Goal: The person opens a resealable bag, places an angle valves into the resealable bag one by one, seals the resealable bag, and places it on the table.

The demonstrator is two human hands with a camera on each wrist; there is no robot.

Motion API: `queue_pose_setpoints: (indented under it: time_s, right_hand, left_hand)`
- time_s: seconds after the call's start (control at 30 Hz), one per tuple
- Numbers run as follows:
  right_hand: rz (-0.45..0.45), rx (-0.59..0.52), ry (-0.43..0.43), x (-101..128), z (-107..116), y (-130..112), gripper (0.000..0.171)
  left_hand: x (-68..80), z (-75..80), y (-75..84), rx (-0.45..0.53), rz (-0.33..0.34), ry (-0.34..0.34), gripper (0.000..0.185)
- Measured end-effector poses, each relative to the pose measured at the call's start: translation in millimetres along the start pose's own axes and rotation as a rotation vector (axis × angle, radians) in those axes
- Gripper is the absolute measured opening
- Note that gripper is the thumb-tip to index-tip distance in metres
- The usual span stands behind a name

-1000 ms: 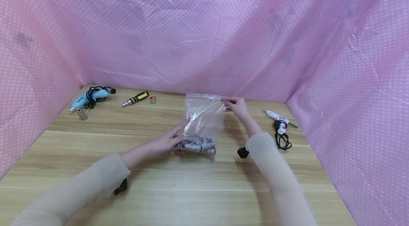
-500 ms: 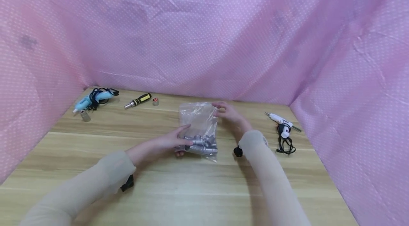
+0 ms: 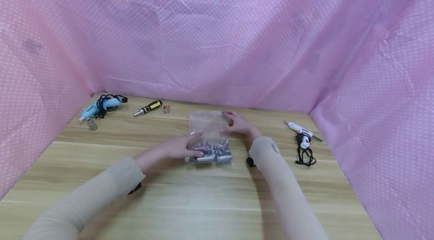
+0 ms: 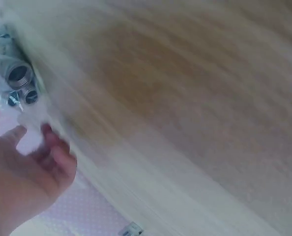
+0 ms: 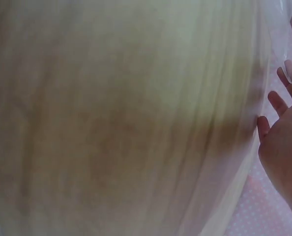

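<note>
A clear plastic zip bag (image 3: 207, 125) lies on the wooden table at the centre of the head view. Several silver metal cylinders (image 3: 217, 156) fill its lower part; in the left wrist view, one cylinder (image 4: 19, 73) shows a threaded open end. My left hand (image 3: 178, 147) is at the bag's lower left side, thumb and forefinger spread over it; its other fingers look loosely bent in the left wrist view. At the bag's upper right edge is my right hand (image 3: 239, 123), with relaxed, parted fingers. From the right wrist, those fingers (image 5: 277, 103) appear apart from one another.
Back left on the table (image 3: 217, 202) are a light blue glue gun (image 3: 101, 107) with black cord, a small metal cylinder (image 3: 92, 124), a black-yellow screwdriver (image 3: 148, 108) and a small metal cup (image 3: 166, 109) with red bits. A white glue gun (image 3: 301, 131) lies right. Pink dotted cloth (image 3: 217, 36) surrounds it.
The bag's top, earlier raised and pinched by my right hand, has come down flat. My right hand has loosened its fingers and shifted left and down. My left hand stays at the lower left.
</note>
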State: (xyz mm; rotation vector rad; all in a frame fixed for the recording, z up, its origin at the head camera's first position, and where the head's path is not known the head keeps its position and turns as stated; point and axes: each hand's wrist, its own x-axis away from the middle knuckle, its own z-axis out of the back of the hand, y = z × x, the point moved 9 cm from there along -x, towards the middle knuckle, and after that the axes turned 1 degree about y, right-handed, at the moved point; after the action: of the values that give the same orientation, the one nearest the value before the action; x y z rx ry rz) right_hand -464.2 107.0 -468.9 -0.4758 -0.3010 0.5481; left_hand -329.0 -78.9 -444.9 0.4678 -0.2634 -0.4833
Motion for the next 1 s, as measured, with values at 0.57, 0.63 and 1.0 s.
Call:
queue_pose_setpoints:
  time_s: [0.57, 0.63, 1.0]
  right_hand:
    - [0.012, 0.259, -0.001, 1, -10, -9, 0.096]
    - [0.020, 0.239, 0.004, 2, -10, -10, 0.096]
    - [0.059, 0.114, 0.066, 13, 11, -19, 0.098]
  left_hand:
    - [-5.8, -6.0, 0.7, -0.240, -0.114, 0.074, 0.094]
    - [-5.6, -6.1, -0.4, -0.236, -0.114, 0.083, 0.095]
    - [3.2, 24.3, 6.4, -0.204, -0.129, 0.159, 0.098]
